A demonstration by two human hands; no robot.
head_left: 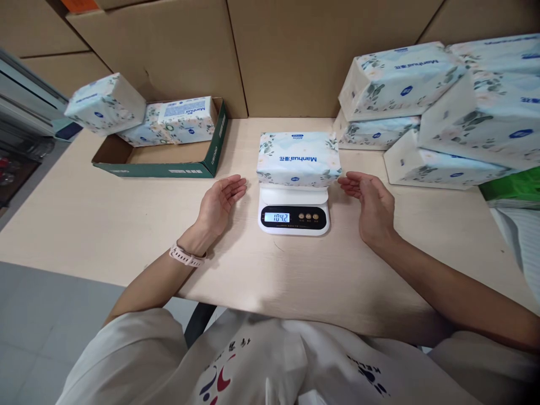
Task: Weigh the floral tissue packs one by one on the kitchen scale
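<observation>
Left hand (218,205) and right hand (374,209): loosely spread, flanking the Manhua tissue pack (297,159).
Pack rests on the digital scale (294,228); right fingertips (346,181) lie at its edge, contact unclear. Accurate reading requires both hands clear.

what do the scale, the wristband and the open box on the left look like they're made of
Scale: probably plastic, smooth white with a soft sheen. Wristband: likely matte silicone, pink and holed. Box: cardboard, printed green outside, bare brown inside.
</observation>
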